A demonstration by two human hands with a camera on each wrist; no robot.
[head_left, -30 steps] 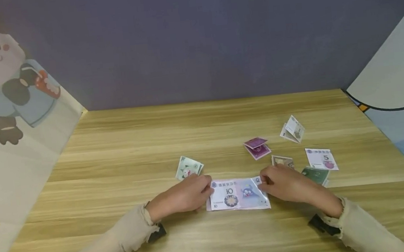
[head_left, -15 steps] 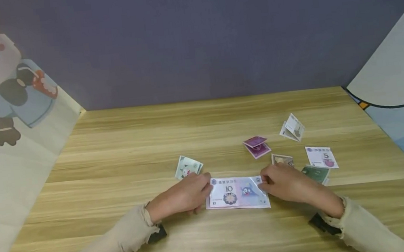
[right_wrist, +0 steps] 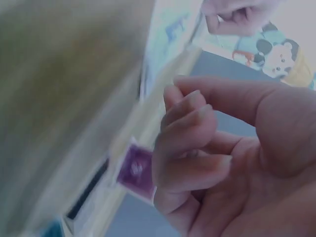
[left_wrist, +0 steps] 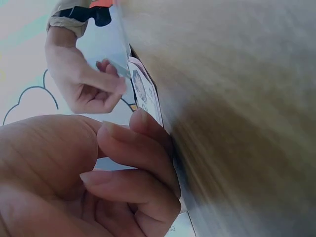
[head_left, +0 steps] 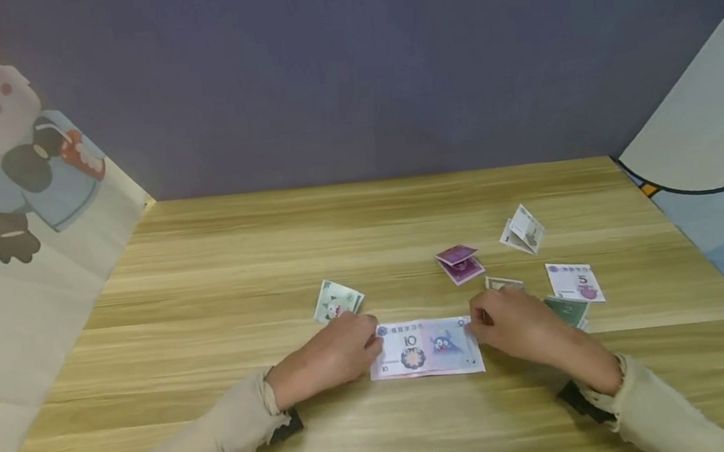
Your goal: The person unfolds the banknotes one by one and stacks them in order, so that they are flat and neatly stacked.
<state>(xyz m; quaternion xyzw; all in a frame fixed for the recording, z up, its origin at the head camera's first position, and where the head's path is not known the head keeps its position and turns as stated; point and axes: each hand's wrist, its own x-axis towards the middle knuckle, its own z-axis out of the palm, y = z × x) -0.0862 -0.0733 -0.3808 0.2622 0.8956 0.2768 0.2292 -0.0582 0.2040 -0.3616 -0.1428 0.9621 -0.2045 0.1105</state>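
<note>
A pale violet play banknote (head_left: 426, 347) marked 10 lies unfolded in front of me, a crease down its middle. In the left wrist view, a pinkish second layer edges the banknote (left_wrist: 140, 89). My left hand (head_left: 341, 352) pinches its left end near the upper corner, fingers curled. My right hand (head_left: 515, 320) is at the upper right corner, overlapping it in the head view. The right wrist view shows the right hand's thumb and index fingertips (right_wrist: 175, 86) together with nothing visible between them, apart from the note.
Beyond my hands lie a folded green note (head_left: 338, 299), a folded purple note (head_left: 460, 264) and a half-folded white note (head_left: 523, 230). A brown note (head_left: 503, 282) is partly hidden behind my right hand. A 5 note (head_left: 575, 281) overlaps a dark green note (head_left: 566, 310).
My right hand has shifted slightly right, off the corner of the 10 note. The note lies flatter, its lifted right end now down. My left hand stays at the left end.
</note>
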